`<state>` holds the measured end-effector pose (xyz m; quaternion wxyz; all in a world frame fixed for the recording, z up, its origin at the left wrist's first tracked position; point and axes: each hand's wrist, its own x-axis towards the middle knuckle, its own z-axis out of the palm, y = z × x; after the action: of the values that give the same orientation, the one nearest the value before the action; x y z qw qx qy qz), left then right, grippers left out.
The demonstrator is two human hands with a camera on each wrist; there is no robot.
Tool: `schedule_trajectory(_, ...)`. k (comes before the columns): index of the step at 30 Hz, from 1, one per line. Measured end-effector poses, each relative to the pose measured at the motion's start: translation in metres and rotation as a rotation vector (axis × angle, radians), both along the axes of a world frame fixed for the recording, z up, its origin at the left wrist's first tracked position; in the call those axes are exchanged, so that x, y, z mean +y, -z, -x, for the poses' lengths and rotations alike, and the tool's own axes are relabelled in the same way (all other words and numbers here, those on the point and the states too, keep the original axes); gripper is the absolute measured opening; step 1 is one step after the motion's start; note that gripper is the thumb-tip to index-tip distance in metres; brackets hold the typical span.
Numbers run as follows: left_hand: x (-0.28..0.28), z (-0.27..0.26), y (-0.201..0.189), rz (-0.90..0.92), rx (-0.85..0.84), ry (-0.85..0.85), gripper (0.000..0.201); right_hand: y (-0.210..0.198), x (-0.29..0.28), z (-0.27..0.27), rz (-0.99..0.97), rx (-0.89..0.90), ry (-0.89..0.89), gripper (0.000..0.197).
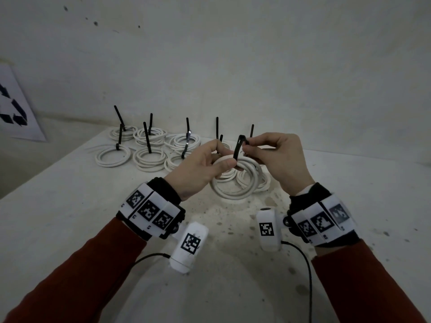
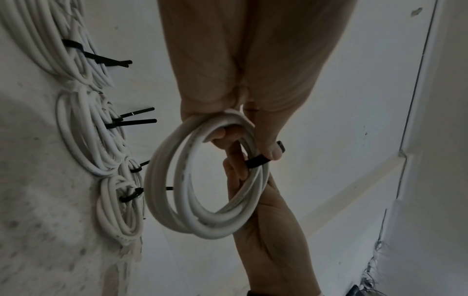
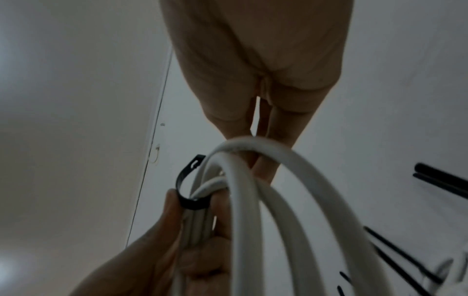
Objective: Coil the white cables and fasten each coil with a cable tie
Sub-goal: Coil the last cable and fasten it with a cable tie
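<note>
- White cable, already wound into a coil (image 1: 235,183), hung in the air above the table (image 1: 70,217), held between both hands in front of the person.
- Her or his left hand (image 1: 198,166) had thumb and fingers curled round the top of the coil, pinching the turns together where the black cable tie (image 1: 238,149) crossed them.
- That tie was looped about the bundle but not closed: from the right wrist view its slotted head stood free, clear of the strands.
- Fingers of the right hand (image 1: 277,157) were pinched narrow on the tie's upper end, near the head.
- Behind them, on the table's far side, lay the finished coils (image 1: 149,148), each with a black tail sticking up.
- What could go wrong, to my eye:
  - if the left pinch eased, the springy turns might fan apart and slip out of the loop;
  - the tail could miss the small slot, or go in the wrong way round and fail to lock;
  - a strand left outside the loop would be tied out of the bundle;
  - pulling tight with a fingertip inside the loop could trap it.
</note>
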<state>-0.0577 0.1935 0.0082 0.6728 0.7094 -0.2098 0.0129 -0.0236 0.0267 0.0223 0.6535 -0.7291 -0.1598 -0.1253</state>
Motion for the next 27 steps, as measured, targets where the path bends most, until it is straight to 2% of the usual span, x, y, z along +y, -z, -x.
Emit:
schedule_trajectory(10,0.003,0.001,-0.001,-0.085,0.025,-0.005,0.012,-0.004,-0.001,0.004,0.067,-0.041,-0.102,0.022)
schedule_trajectory(13,0.007,-0.001,0.001,-0.112,0.059,-0.013,0.013,-0.006,0.000,0.007,0.014,0.036,-0.172,0.012)
schedule_trajectory(16,0.006,-0.001,0.000,-0.159,0.065,-0.012,0.011,-0.004,0.004,0.007,-0.025,0.091,-0.131,0.024)
schedule_trajectory(20,0.009,-0.003,0.001,-0.184,0.067,-0.027,0.010,-0.001,0.005,0.005,-0.091,0.206,-0.171,0.021)
schedule_trajectory(27,0.023,-0.010,0.000,-0.256,0.081,-0.078,0.010,0.004,0.010,0.004,-0.193,0.267,-0.197,0.019)
